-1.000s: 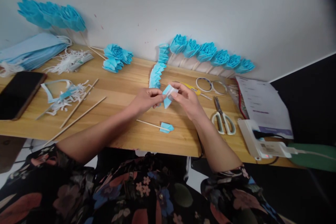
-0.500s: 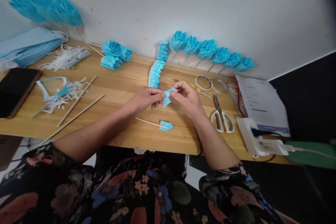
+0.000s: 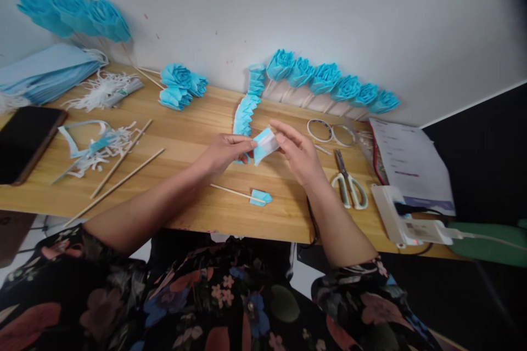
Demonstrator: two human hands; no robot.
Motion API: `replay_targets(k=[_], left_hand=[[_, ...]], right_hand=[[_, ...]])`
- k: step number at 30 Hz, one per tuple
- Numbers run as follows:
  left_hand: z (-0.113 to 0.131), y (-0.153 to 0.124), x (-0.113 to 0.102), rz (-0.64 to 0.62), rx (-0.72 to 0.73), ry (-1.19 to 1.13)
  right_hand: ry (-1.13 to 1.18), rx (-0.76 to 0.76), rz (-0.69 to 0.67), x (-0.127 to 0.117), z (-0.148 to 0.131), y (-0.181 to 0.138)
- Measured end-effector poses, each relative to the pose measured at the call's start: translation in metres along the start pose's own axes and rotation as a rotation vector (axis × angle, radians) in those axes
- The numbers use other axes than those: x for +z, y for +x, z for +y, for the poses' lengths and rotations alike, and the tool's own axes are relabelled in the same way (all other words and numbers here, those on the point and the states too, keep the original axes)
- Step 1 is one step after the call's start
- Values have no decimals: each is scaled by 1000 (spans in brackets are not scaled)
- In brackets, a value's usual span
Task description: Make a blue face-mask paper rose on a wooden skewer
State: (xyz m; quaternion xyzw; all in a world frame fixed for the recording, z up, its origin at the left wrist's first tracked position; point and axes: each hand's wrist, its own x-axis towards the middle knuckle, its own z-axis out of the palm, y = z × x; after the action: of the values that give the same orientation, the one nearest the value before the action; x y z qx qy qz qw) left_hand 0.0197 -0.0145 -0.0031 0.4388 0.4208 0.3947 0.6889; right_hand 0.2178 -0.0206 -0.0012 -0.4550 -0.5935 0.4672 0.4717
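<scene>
Both hands meet over the middle of the wooden table, a little above its surface. My left hand pinches the left edge of a small folded light-blue piece of fabric. My right hand holds its right side with thumb and fingertips, the other fingers stretched out. Just below the hands lies a thin wooden stick with a small blue folded piece on its tip. A curved stack of folded blue pieces lies behind the hands.
A row of blue fabric roses leans on the wall. White-handled scissors, tape rolls, papers and a white power strip are at right. Sticks, scraps, a phone, masks at left.
The blue piece has been opened out wider between the two hands and raised slightly. My right fingers have stretched out from a tighter pinch.
</scene>
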Motion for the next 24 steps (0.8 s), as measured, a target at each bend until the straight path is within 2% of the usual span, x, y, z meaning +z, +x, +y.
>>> replay_targets(k=[7, 12, 19, 24], left_hand=[[3, -5, 3, -72, 32, 88], [3, -6, 4, -94, 32, 138], [1, -3, 3, -84, -42, 33], [1, -2, 3, -87, -41, -16]], right_hand=[[4, -13, -57, 2, 3, 1], [-88, -88, -35, 5, 3, -2], [-347, -256, -1, 6, -5, -6], [-327, -294, -30, 4, -5, -7]])
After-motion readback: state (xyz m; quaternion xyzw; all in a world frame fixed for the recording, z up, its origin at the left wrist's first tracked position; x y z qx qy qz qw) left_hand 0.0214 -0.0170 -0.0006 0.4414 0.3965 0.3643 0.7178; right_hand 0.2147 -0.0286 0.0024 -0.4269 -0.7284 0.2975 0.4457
